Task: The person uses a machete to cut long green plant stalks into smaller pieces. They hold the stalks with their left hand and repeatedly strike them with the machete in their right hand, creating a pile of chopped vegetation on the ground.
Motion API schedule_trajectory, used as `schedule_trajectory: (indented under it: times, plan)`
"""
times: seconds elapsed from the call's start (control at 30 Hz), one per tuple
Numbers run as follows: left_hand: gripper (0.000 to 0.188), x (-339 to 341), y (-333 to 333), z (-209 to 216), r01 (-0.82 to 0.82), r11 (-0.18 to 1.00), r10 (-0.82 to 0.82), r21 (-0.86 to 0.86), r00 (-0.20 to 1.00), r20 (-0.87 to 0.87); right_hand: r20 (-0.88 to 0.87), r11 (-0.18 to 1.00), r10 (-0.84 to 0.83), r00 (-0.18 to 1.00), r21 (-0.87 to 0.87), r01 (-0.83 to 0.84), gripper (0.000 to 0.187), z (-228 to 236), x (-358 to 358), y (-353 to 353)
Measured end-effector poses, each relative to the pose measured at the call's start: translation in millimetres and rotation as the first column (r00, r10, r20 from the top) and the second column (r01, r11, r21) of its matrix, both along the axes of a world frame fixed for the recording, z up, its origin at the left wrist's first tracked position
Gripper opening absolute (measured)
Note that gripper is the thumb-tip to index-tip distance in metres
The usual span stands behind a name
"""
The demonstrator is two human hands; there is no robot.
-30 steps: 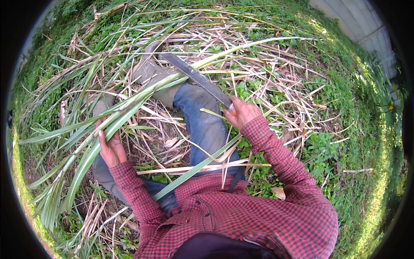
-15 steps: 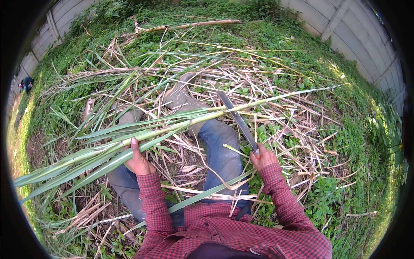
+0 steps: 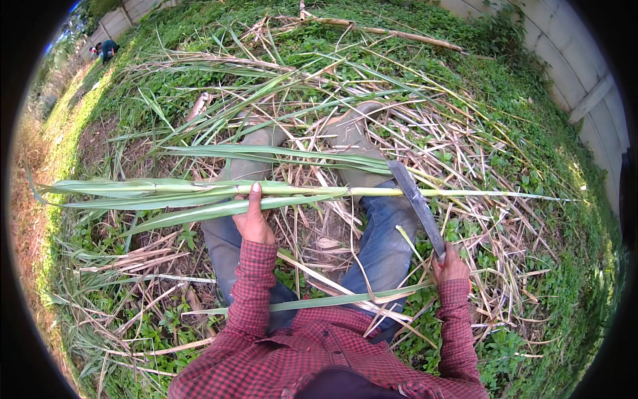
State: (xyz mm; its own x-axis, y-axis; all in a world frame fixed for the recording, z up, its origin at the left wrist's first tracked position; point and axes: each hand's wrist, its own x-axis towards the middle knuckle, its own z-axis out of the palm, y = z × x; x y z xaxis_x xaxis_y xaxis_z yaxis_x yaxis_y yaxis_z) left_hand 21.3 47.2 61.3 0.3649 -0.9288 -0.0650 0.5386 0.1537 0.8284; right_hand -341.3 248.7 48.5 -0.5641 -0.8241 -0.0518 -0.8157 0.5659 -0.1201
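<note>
Through the head camera I see a long green stalk [image 3: 362, 191], which is lying almost level across the view, above the two legs of the person, with its leafy end to the left and its thin, pale tip far to the right. The left hand [image 3: 254, 219] grasps it at the leafy part: the thumb lies over the top, while the other fingers are hidden below, so I cannot tell how firmly they press. The right hand [image 3: 452, 266] is clenched around the handle of a machete [image 3: 417, 206], and its dark blade crosses over the stalk; whether the metal touches it, I cannot tell from this angle. I judge the stalk to be light for its length, quite stiff in the jointed middle and more flexible toward the tip. The long leaves [image 3: 173, 199] look soft, perhaps slippery, and their edges may be sharp. For me, the good place to take hold is the firm stem itself, near the leafy part and well apart from the blade, because loose leaves could slide under the fingers. Below are the rubber boots [image 3: 355, 143], the blue trousers [image 3: 385, 233] and many dry leaf strips [image 3: 325, 243].
</note>
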Motion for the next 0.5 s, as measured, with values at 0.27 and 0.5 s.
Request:
schedule_trajectory:
  times: [0.27, 0.5]
  plan:
    - [0.028, 17.7, 20.8, -46.9, 0.068, 0.990, -0.073, 0.124, 0.997, 0.036, -0.186, 0.797, -0.566, 0.803, 0.128, 0.591, 0.048, -26.0, -196.7, 21.0]
    - [0.045, 34.5, 79.7, -53.2, 0.744, 0.467, -0.832, 0.477, 0.553, -0.047, -0.044, 0.806, -0.579, 0.814, 0.118, 0.580, 0.056, -42.1, -143.1, 47.8]
